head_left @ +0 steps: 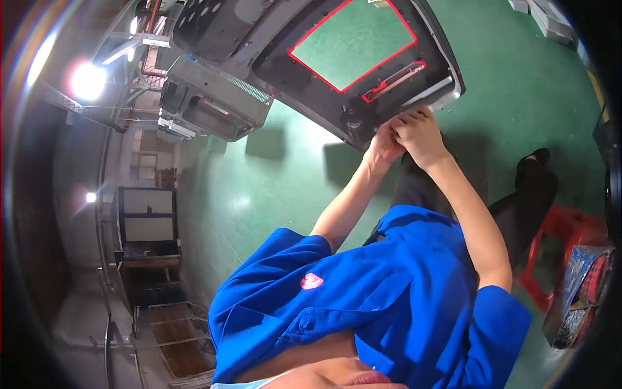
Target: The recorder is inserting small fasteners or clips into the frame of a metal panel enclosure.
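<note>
A large dark panel (pixel 324 102) hangs in front of me, tilted, with a red-edged opening through which the green floor shows. Below the opening sits a narrow slot piece (pixel 394 82) with red edging. A pale strip (pixel 429 92) runs along the panel's lower right part. At that lower edge, my left hand (pixel 387 142) and my right hand (pixel 418 135) come together, the right one partly over the left. Both have curled, closed fingers. Whatever lies between them is hidden, and I cannot tell whether they grip the panel's edge.
Another grey panel assembly (pixel 217 104) hangs farther left on a metal frame. A red plastic stool (pixel 562 225) stands at the right, beside a plaid bag (pixel 593 285). White boxes (pixel 549 21) lie at the far right. Dark-framed cabinets (pixel 148 206) line the left wall.
</note>
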{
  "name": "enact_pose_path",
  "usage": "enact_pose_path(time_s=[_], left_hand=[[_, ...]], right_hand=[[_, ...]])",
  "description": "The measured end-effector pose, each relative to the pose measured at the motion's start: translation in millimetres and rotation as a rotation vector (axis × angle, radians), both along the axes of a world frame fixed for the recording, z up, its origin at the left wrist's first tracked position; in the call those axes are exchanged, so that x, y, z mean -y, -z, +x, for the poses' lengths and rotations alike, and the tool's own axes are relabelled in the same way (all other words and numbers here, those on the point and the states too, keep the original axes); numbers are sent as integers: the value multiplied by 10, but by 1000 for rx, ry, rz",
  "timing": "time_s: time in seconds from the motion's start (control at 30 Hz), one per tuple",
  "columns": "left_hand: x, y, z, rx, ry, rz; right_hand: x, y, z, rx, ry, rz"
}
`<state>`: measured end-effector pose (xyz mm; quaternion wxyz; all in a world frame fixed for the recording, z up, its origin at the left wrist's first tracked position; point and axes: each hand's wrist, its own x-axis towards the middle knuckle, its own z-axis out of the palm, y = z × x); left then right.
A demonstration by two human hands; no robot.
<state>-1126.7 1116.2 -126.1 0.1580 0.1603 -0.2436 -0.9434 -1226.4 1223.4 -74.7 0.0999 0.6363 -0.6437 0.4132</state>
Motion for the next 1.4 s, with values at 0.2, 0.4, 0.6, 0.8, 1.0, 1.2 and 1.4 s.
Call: enact_pose_path(time_s=[0.2, 0.4, 0.6, 0.8, 1.0, 1.2, 1.4], left_hand=[[528, 445, -73, 574, -246, -776], [552, 680, -15, 715, -215, -1543], [673, 676, 222, 537, -17, -916], [467, 221, 223, 370, 56, -916], [535, 372, 184, 283, 95, -727], [673, 689, 65, 234, 43, -771], [711, 660, -210, 274, 24, -718]], right_hand=[[-79, -409, -131, 476, -56, -145], [-43, -1132, -598, 465, 108, -393], [197, -1228, -682, 641, 327, -477], [336, -1418, -743, 799, 252, -686], [550, -1451, -849, 726, 335, -603], [936, -1179, -1091, 657, 290, -668], [1268, -838, -1660, 524, 273, -484]])
